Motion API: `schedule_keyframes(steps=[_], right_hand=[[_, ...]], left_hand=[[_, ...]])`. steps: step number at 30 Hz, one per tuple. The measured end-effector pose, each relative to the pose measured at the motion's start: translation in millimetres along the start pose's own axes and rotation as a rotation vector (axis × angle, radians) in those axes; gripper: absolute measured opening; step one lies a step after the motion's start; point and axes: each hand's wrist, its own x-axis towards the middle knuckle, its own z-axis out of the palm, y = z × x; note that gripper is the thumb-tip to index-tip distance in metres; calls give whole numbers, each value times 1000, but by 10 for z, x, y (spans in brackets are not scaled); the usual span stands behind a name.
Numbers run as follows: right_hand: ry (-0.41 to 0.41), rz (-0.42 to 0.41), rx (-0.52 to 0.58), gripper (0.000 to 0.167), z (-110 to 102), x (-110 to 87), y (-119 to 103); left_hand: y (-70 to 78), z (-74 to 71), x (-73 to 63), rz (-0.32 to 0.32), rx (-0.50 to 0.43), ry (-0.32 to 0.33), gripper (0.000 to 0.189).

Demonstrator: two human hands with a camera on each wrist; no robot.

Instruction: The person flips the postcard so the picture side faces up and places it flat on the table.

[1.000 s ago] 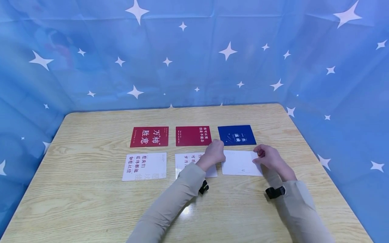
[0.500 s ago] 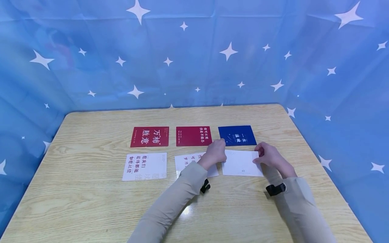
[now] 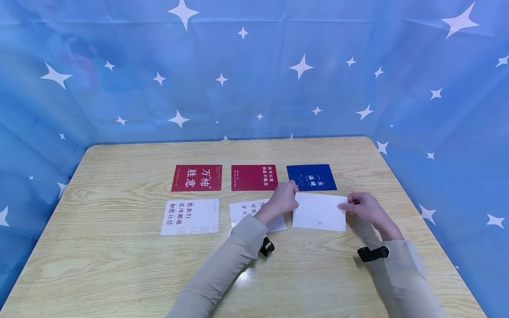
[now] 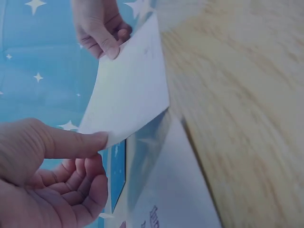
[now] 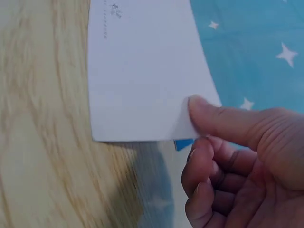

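A mostly blank white card (image 3: 319,214) with a tiny print near its front edge is raised off the table, its far side up. My left hand (image 3: 279,201) pinches its far left corner between thumb and curled fingers. At the far right corner, my right hand (image 3: 367,208) pinches it the same way; the right wrist view shows the thumb (image 5: 223,121) on top of the card. Under my left forearm lies a white card with dark lettering (image 3: 238,212), partly hidden. A blue card (image 3: 310,177) lies just behind the raised card.
Two red cards (image 3: 196,178) with white writing lie in the back row, left of the blue one. Another lettered white card (image 3: 190,216) lies at front left. The wooden table (image 3: 119,265) is bounded by a blue star-patterned cloth (image 3: 254,79) behind and at the sides.
The blank white card has come up off the table, both hands now holding it. My right hand has moved slightly right. The other cards stay about where they were.
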Motion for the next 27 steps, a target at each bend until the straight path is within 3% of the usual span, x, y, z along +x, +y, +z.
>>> schedule_keyframes(steps=[5,12,16,20,27], right_hand=[[1,-20,67,36,-59,-94,-23],[3,-42,225,37,-124,-198,-75],[26,-95,273,34,-145,-250,-81],[14,-180,341,27,-173,-294,-57],[-102,-335,552,19,-194,-355,55]], left_hand=[[7,-51,-39,48,-54,33,16],[19,-143,-119,100,34,32,14],[-2,-172,-167,126,68,51,15],[-30,-173,-199,168,2,63,12],[-111,-201,-230,177,-204,-8,14]])
